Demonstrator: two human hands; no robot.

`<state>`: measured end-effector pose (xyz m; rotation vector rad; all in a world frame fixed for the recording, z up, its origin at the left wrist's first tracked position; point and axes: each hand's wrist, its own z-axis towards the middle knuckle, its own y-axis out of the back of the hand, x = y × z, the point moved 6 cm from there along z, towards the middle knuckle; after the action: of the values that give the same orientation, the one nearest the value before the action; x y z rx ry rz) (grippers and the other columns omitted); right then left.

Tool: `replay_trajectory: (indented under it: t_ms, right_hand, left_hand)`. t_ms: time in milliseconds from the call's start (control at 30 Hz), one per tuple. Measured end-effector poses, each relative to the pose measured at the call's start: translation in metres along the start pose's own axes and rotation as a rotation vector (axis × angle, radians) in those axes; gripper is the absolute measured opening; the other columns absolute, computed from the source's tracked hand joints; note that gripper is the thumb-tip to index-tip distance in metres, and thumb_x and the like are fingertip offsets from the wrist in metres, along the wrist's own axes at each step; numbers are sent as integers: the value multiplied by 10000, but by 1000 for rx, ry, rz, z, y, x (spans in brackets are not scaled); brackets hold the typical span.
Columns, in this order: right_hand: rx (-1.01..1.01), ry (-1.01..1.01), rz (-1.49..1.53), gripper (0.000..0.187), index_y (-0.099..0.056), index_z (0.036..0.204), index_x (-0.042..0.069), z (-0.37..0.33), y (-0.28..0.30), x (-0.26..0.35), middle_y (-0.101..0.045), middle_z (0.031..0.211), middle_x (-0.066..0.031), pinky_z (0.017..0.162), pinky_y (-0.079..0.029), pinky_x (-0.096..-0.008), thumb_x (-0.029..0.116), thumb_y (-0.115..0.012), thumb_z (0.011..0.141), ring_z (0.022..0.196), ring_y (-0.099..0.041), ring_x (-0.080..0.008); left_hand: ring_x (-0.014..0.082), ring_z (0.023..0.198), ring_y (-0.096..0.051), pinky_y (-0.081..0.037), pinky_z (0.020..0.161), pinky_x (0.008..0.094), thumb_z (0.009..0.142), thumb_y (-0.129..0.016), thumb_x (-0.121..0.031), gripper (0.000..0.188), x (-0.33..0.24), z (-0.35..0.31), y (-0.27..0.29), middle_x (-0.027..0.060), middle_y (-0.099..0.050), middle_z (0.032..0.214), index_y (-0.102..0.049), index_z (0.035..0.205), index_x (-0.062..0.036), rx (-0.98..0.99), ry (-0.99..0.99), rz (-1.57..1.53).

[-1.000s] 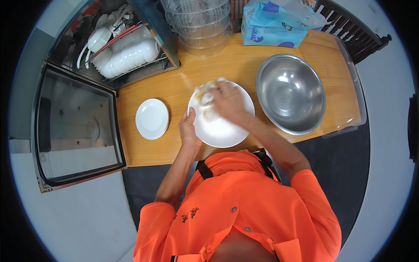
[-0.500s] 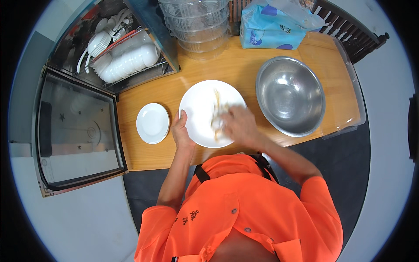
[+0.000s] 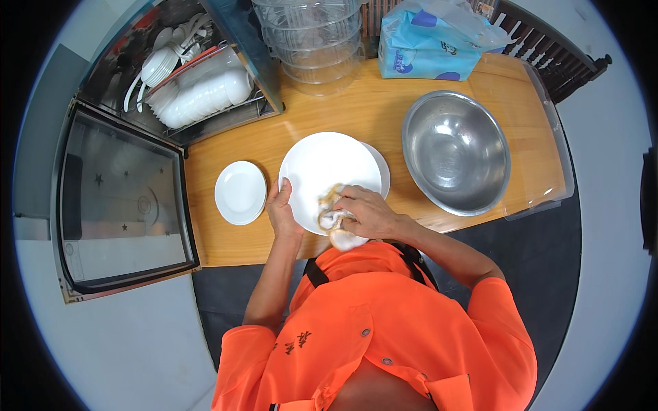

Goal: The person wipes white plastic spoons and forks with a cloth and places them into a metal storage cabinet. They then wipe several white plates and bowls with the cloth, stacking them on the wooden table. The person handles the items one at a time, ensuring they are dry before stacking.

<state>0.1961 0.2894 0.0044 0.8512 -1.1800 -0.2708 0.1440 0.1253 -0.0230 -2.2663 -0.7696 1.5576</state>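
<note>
Since half a second ago, my right hand [image 3: 370,211] has carried the cloth [image 3: 334,220] from the right part of the large white plate [image 3: 322,161] down to its near rim; the plate sits slightly further left, and more of a second plate [image 3: 384,170] now shows beyond its right edge.

Right fingers: curled in, gripping the bunched cloth, white with tan edging, part of it hanging over the rim. Left hand [image 3: 282,212]: pinching the plate's left edge, thumb on the upper face, remaining fingers hidden beneath. Plate held in front of my body, above the near part of the table [image 3: 387,103].

Progress, as judged: wiping of this plate under way, cloth on its face; I see no marks on the exposed part. The second plate lies partly under it, its face mostly covered; cannot tell whether it has been wiped. Same doubt over the small white plate [image 3: 240,192] to the left, set apart.

Further out: metal bowl [image 3: 456,154] to the right; clear containers [image 3: 312,44] stacked at the back; white bowls [image 3: 199,99] racked in the open cabinet at far left.
</note>
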Motion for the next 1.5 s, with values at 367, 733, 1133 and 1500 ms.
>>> replay_trajectory:
  t_ms: [367, 733, 1133, 1500]
  right_hand:
    - [32, 505, -398, 488, -491, 1195, 97, 89, 66, 26, -607, 1063, -116, 775, -436, -436, 131, -637, 730, 942, -595, -291]
    - [-364, -343, 350, 454, -544, 1153, -4, 35, 42, -66, -652, 978, -200, 782, -500, -371, 152, -702, 757, 914, -642, -297]
    - [-483, -387, 692, 337, -632, 1050, 7, 15, 48, -95, -682, 891, -102, 752, -513, -319, 82, -691, 727, 823, -652, -168]
    - [97, 211, -327, 445, -516, 1060, 40, 87, 119, 34, -645, 834, -196, 687, -478, -446, 109, -716, 669, 819, -611, -400]
  left_hand:
    - [168, 904, -626, -521, 782, 283, 828, -601, 21, 371, -21, -20, -26, 118, -638, 1079, -556, 1195, 53, 313, -12, 330]
    - [216, 919, -628, -516, 807, 303, 779, -587, 56, 453, -62, -14, -13, 149, -628, 1090, -539, 1229, 46, 89, -216, 298]
    - [207, 941, -613, -501, 829, 329, 790, -569, 22, 398, -24, -2, -6, 136, -615, 1080, -538, 1184, 63, 188, -128, 212]
    - [154, 750, -635, -503, 672, 275, 816, -589, -27, 253, -59, 15, -71, 113, -668, 893, -636, 1047, 66, 496, 5, 812]
